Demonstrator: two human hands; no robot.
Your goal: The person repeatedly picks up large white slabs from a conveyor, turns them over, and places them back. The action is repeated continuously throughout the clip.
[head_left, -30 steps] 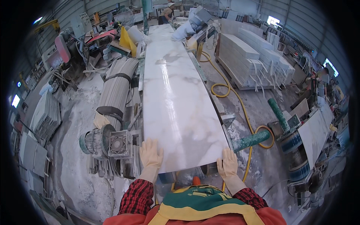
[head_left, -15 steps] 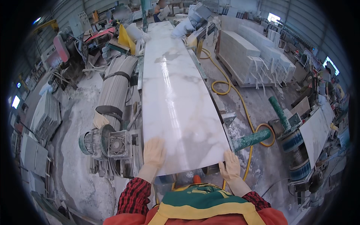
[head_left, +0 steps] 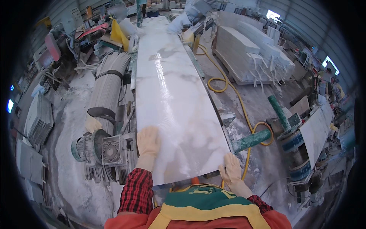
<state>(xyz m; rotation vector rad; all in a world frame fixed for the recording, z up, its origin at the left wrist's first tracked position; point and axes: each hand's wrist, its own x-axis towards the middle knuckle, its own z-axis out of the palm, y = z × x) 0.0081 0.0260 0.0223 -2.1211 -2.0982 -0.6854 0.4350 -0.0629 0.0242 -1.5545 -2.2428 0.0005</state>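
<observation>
Your right hand (head_left: 231, 170) has slid off the top to the near right corner of the long white veined marble slab (head_left: 173, 95), fingers curled over its edge. Your left hand (head_left: 148, 140) stays flat, fingers spread, near the slab's near left edge on the cutting bench.
</observation>
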